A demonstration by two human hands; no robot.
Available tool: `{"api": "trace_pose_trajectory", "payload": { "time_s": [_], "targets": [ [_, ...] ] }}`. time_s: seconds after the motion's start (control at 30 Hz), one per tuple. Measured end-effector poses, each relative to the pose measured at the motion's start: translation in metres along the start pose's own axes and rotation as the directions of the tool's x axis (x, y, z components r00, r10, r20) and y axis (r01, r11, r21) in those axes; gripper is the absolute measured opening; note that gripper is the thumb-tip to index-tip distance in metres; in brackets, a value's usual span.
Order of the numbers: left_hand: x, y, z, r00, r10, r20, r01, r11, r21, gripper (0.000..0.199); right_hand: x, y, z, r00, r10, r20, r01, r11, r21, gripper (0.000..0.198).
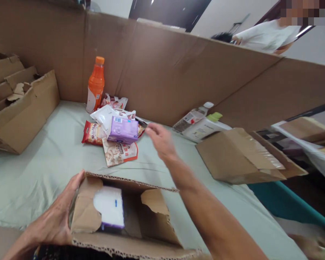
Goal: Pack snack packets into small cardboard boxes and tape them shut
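Note:
My left hand (58, 213) is closed around the left side of an open cardboard box (121, 245) near me. Inside the box lies a white pack with a purple edge (111, 206), partly behind a flap. Farther off, my right hand (161, 141) is stretched out with its fingers pressed together at a small dark thing, slightly blurred. Just left of those fingers, a purple tissue pack (124, 130) rests on a pile. The pile includes a white pouch (103, 115), a red snack packet (93, 133) and a beige-and-red snack pouch (120, 152).
An orange drink bottle (95, 86) stands behind the pile. A clear bottle (192, 117) and a white bottle with a green cap (204, 128) lie tilted by the cardboard wall (162, 68). Boxes stand left (29, 112) and right (233, 155). A person (268, 36) is beyond the wall.

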State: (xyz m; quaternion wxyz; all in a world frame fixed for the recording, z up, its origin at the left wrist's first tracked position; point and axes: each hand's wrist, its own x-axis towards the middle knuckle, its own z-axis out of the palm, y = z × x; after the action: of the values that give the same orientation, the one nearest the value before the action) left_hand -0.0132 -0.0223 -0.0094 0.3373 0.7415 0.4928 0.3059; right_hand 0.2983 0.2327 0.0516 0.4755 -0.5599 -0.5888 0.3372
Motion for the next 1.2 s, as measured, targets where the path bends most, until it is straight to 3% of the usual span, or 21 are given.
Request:
{"api": "trace_pose_trajectory", "payload": {
  "time_s": [0.03, 0.1, 0.13, 0.2, 0.27, 0.3, 0.4, 0.5, 0.57, 0.67, 0.77, 0.87, 0.93, 0.97, 1.0, 1.07, 1.1, 1.2],
  "targets": [
    [0.002, 0.003, -0.001, 1.0, 0.005, -0.003, -0.005, 1.0, -0.004, 0.128, -0.016, -0.013, -0.018, 0.999, -0.038, 0.009, 0.038, 0.999, 0.005, 0.026],
    [0.007, 0.007, -0.002, 1.0, 0.018, -0.008, -0.018, 1.0, -0.022, 0.129, -0.054, -0.046, -0.052, 0.947, -0.227, 0.226, 0.223, 0.974, 0.043, 0.021],
    [0.009, 0.008, -0.002, 1.0, 0.022, -0.014, -0.023, 0.999, -0.037, 0.129, -0.075, -0.064, -0.064, 0.884, -0.274, 0.379, 0.279, 0.959, 0.042, 0.021],
    [0.011, 0.008, -0.001, 0.999, 0.03, -0.022, -0.031, 0.997, -0.071, 0.132, -0.111, -0.092, -0.075, 0.653, -0.307, 0.692, 0.392, 0.919, 0.038, 0.019],
    [0.013, 0.008, 0.0, 0.999, 0.032, -0.026, -0.034, 0.996, -0.088, 0.132, -0.137, -0.106, -0.067, 0.492, -0.188, 0.85, 0.493, 0.865, -0.094, 0.031],
    [0.013, 0.008, 0.001, 0.999, 0.031, -0.03, -0.034, 0.996, -0.087, 0.131, -0.145, -0.108, -0.057, 0.448, -0.103, 0.888, 0.537, 0.825, -0.175, 0.044],
    [0.011, 0.009, 0.001, 0.999, 0.032, -0.036, -0.034, 0.998, -0.057, 0.128, -0.151, -0.1, -0.015, 0.351, 0.101, 0.931, 0.619, 0.721, -0.312, 0.074],
    [0.008, 0.007, 0.001, 0.999, 0.033, -0.019, -0.034, 0.999, -0.011, 0.126, -0.149, -0.094, 0.019, 0.284, 0.151, 0.947, 0.651, 0.695, -0.306, 0.062],
    [0.007, 0.005, 0.002, 0.999, 0.028, -0.019, -0.028, 1.0, 0.003, 0.125, -0.148, -0.097, 0.024, 0.28, 0.103, 0.954, 0.677, 0.683, -0.272, 0.048],
    [0.006, 0.001, 0.003, 0.999, 0.015, -0.04, -0.015, 1.0, -0.001, 0.13, -0.144, -0.108, -0.004, 0.338, -0.049, 0.94, 0.676, 0.707, -0.206, 0.05],
    [0.007, -0.001, 0.005, 0.999, 0.006, -0.036, -0.006, 1.0, -0.013, 0.137, -0.124, -0.121, -0.055, 0.49, -0.284, 0.824, 0.665, 0.733, -0.143, 0.067],
    [0.01, 0.001, 0.006, 1.0, 0.006, -0.02, -0.006, 1.0, -0.008, 0.136, -0.083, -0.126, -0.081, 0.691, -0.495, 0.527, 0.651, 0.743, -0.157, 0.066],
    [0.012, 0.003, 0.006, 1.0, 0.007, -0.027, -0.007, 1.0, 0.008, 0.137, -0.044, -0.118, -0.069, 0.765, -0.571, 0.297, 0.637, 0.736, -0.229, 0.064],
    [0.012, 0.003, 0.007, 0.999, 0.01, -0.032, -0.01, 1.0, 0.02, 0.138, -0.022, -0.111, -0.056, 0.767, -0.602, 0.222, 0.642, 0.713, -0.282, 0.068],
    [0.012, 0.003, 0.007, 0.999, 0.016, -0.038, -0.014, 0.999, 0.034, 0.137, 0.002, -0.1, -0.04, 0.738, -0.655, 0.16, 0.661, 0.656, -0.365, 0.069],
    [0.009, 0.001, 0.009, 0.999, 0.02, -0.044, -0.017, 0.998, 0.065, 0.134, 0.048, -0.074, -0.005, 0.679, -0.706, 0.203, 0.695, 0.529, -0.486, 0.07],
    [0.006, -0.001, 0.01, 0.999, 0.017, -0.041, -0.014, 0.997, 0.079, 0.132, 0.069, -0.06, 0.012, 0.694, -0.668, 0.269, 0.688, 0.506, -0.52, 0.069],
    [-0.01, -0.01, 0.012, 0.998, -0.036, -0.058, 0.041, 0.994, 0.099, 0.132, 0.115, -0.018, 0.048, 0.762, -0.463, 0.453, 0.648, 0.547, -0.53, 0.057]
  ]
}}
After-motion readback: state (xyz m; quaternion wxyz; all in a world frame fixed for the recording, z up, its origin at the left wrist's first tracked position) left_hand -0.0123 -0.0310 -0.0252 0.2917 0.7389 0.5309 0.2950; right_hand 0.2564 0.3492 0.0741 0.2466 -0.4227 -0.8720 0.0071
